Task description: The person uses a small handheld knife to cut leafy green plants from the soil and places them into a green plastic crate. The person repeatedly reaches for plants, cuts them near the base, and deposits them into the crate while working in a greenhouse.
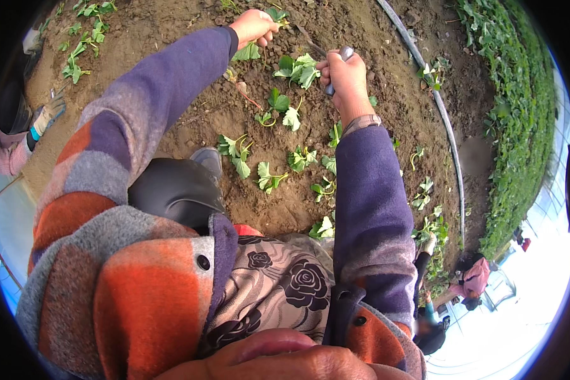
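Note:
My left hand (254,27) reaches far forward with its fingers pinched around a young leafy plant (279,16), whose leaves stick out past the fingertips. My right hand (349,73) is closed around the handle of a small hand tool (346,52). The tool's thin dark shaft points forward and left, toward the soil by the left hand; what its working end is like cannot be made out. Just left of the right hand, a clump of drooping green leaves (298,70) rests on the brown soil (266,211).
Several leafy seedlings (237,152) are scattered nearby. A grey hose (441,102) runs along the right, before a dense green plant row (517,109). At left, another person's gloved hand (52,114) is near a black bucket (13,108). A person in pink (475,280) bends at lower right.

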A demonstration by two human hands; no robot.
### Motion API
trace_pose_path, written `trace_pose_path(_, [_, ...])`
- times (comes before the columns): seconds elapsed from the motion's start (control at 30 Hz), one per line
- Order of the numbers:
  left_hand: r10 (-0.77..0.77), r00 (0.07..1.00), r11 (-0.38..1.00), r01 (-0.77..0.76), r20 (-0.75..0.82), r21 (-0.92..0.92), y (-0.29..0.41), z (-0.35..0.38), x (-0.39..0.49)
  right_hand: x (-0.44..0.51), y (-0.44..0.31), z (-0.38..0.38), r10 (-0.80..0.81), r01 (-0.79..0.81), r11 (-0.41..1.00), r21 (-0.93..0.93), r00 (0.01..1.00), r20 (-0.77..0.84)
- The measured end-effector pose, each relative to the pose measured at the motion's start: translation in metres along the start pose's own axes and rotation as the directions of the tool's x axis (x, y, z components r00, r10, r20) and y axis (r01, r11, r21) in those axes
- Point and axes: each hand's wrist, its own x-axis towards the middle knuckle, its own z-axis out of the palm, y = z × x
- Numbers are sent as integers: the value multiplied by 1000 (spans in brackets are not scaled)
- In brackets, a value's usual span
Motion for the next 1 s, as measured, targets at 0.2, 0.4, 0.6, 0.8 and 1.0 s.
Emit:
trace_pose_path(0.2, [-41, 999, 999, 41, 15, -29, -13, -3, 11, 24, 9, -3, 0, 0, 998, -57, 1000, 0])
trace_pose_path(0.4, [-83, 997, 996, 83, 0, -27, -11, 27, 30, 92, 28, 49, -174, 128, 964, -232, 966, -191])
trace_pose_path(0.6, [-145, 984, 985, 153, -109, 76, 3, 53, 53, 116, 2, 1, 81, -86, 858, 506, 996, 32])
trace_pose_path(0.8, [-200, 955, 930, 256, -220, 265, 26, 62, 49, 105, -8, 1, -39, -4, 802, 598, 998, 58])
trace_pose_path(1.0, [-148, 953, 901, 240, -264, 361, 30, 67, 55, 103, 1, -8, -55, 10, 818, 575, 997, 62])
